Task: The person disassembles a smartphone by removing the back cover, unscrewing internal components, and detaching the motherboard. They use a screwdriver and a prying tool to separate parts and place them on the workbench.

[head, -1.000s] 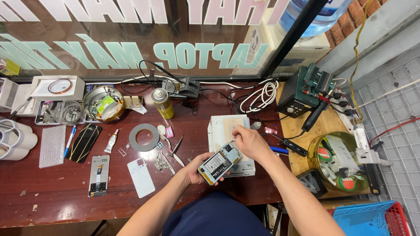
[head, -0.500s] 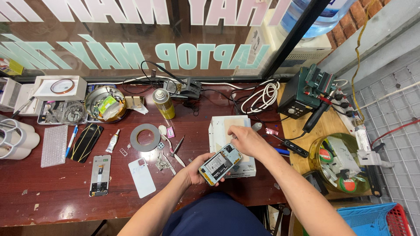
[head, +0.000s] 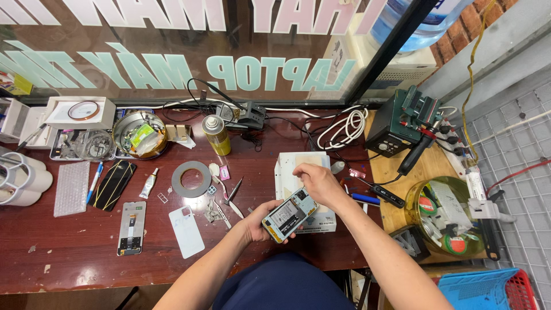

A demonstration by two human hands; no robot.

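Phone (back off) shows its innards; both hands grip it

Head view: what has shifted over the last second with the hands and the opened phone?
The right hand has drawn in from the white box toward the body and now arches over the top end of the opened, backless phone. The left hand keeps gripping the phone's lower end at about the same tilt. The grey tape ring, white back cover and yellow spray can lie where they were.
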